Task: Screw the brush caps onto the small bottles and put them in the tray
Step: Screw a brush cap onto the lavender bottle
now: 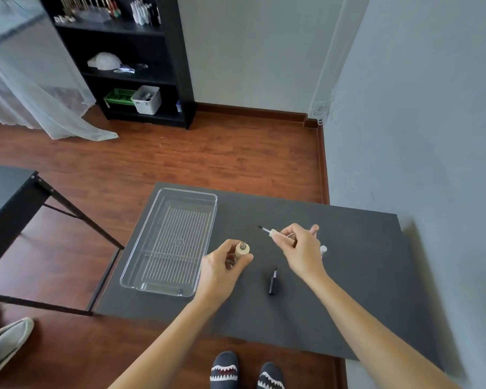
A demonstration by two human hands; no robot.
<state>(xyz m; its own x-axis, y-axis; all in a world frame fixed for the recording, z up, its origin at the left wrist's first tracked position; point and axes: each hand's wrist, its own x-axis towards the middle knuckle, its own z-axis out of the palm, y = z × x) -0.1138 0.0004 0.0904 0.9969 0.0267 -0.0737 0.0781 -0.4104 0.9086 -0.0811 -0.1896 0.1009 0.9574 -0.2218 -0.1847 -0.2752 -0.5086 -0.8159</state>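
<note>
My left hand (224,269) grips a small beige bottle (241,250), its open threaded neck tilted toward the right. My right hand (299,249) pinches a white brush cap (274,233), whose dark brush tip points left toward the bottle, a short gap away. A clear plastic tray (141,256) lies on the dark table to the left of both hands, with nothing visible in it. A black brush cap (272,281) lies on the table between my forearms. Another small whitish item (323,249) peeks out behind my right hand, mostly hidden.
The dark table (362,276) stands against a grey wall on the right. A second black table (6,197) is at the left. A black shelf unit (129,60) is across the wooden floor. My slippered feet (244,372) show below the table's near edge.
</note>
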